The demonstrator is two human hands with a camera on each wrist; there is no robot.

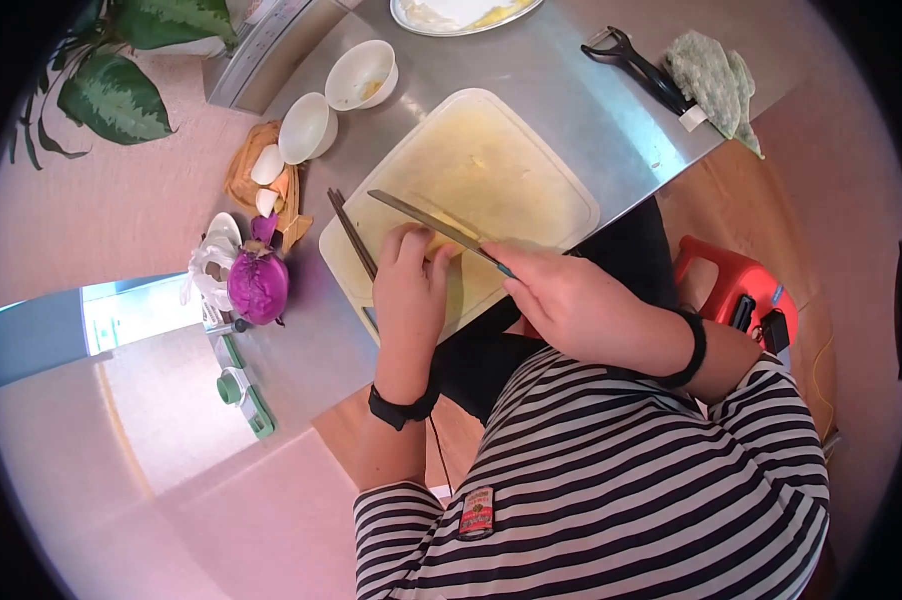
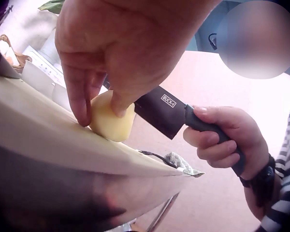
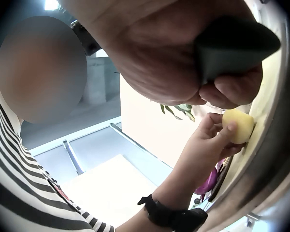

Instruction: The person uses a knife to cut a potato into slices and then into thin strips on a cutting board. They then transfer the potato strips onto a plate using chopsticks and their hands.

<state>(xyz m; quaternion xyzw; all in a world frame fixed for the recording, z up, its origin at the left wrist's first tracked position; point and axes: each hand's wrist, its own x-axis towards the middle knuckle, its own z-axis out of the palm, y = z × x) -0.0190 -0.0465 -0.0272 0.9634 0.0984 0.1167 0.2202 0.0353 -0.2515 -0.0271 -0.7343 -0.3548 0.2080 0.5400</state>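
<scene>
The left hand (image 1: 409,290) grips a pale yellow, peeled piece of food (image 2: 112,118) between thumb and fingers, resting it on the cutting board (image 1: 516,150). In the right wrist view the same piece (image 3: 238,126) shows a flat face, with the left hand (image 3: 215,137) around its side. The right hand (image 1: 576,300) is curled round the handle of a broad-bladed knife (image 1: 421,217). In the left wrist view the dark blade (image 2: 159,108) stands beside the piece, partly behind the left hand; whether they touch I cannot tell.
Dark chopsticks (image 1: 352,232) lie on the board's left edge. Left of it are a purple cabbage (image 1: 258,286), two white bowls (image 1: 309,128) and a green-edged slicer (image 1: 244,388). A plate (image 1: 461,14) stands behind; a black peeler (image 1: 639,68) and a cloth (image 1: 711,82) lie at the back right.
</scene>
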